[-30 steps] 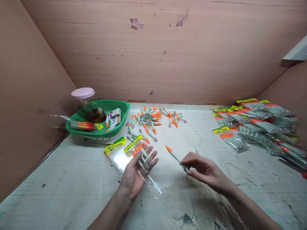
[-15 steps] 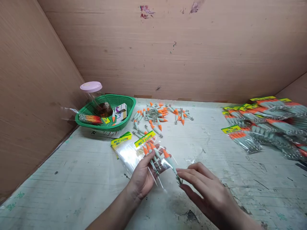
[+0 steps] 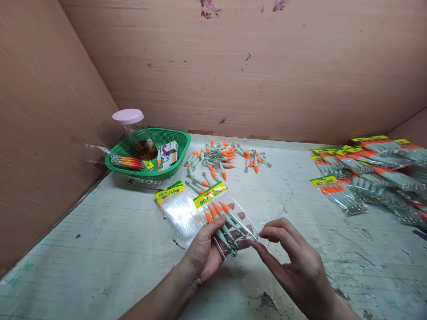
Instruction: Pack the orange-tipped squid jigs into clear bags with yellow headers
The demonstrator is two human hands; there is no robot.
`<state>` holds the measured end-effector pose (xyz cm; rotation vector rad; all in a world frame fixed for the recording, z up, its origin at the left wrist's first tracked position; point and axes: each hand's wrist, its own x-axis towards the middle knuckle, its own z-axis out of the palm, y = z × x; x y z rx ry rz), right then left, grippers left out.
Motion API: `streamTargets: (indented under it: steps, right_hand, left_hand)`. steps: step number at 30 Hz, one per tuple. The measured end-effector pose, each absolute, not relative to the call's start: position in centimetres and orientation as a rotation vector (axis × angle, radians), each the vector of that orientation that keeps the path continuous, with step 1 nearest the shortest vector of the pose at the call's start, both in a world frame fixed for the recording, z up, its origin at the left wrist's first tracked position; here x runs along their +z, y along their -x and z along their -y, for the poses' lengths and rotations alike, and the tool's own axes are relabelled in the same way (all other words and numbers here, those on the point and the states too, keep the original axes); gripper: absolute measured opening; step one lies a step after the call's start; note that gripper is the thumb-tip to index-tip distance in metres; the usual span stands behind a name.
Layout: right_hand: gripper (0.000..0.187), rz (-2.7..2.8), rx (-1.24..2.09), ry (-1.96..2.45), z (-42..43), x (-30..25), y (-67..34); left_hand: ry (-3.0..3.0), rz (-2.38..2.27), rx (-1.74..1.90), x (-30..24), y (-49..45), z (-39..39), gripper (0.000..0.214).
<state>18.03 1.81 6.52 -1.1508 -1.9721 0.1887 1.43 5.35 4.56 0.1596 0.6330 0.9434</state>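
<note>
My left hand lies palm up under a clear plastic bag with a yellow BCT LURE header, fingers curled round it. Several pale green lures with orange tips lie inside the bag. My right hand hovers at the bag's open end, thumb and forefinger apart, touching the hook end of the rightmost lure. Beside the bag lies a stack of empty bags with the same yellow header.
A loose pile of lures lies at the back of the table. A green basket at the left holds a jar with a pink lid and small items. Filled bags are heaped at the right. Wooden walls enclose the table.
My right hand carried one lure from the right to the bag and slid it in. Its fingers have now spread off the lure. The camera view shifted slightly.
</note>
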Motion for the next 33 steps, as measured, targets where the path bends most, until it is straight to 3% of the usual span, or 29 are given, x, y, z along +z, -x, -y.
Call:
streamTargets:
  steps: [3, 8, 15, 25, 26, 29, 33]
  right_hand:
    - [0.011, 2.036, 0.236, 1.136, -2.3, 7.3, -18.2]
    - [0.013, 2.141, 0.302, 1.119, -2.2, 7.5, -18.5]
    - [0.028, 2.151, 0.046, 1.055, -1.8, 6.5, -17.7]
    - [0.009, 2.166, 0.337, 1.054, -1.7, 7.7, -17.9]
    - [0.005, 2.215, 0.441, 1.014, -2.4, 8.0, -18.3]
    - [0.025, 2.250, 0.697, 1.082, -6.7, 8.4, -20.4]
    - [0.026, 2.039, 0.376, 1.549, -15.4, 6.0, -23.5]
  left_hand:
    - [-0.151, -0.637, 0.935, 4.5, -1.5, -5.2, 0.050]
    - [-0.138, -0.698, 1.027, 4.5, -1.6, -5.3, 0.042]
    - [-0.159, -0.732, 0.978, 4.4, -1.7, -5.4, 0.028]
    - [-0.071, -0.648, 0.985, 4.5, -1.7, -5.1, 0.042]
    - [-0.055, -0.658, 0.980, 4.5, -1.7, -5.1, 0.044]
    - [-0.002, -0.674, 0.969, 4.4, -1.7, -5.3, 0.046]
    - [0.042, -0.639, 1.008, 4.5, -1.6, -5.6, 0.044]
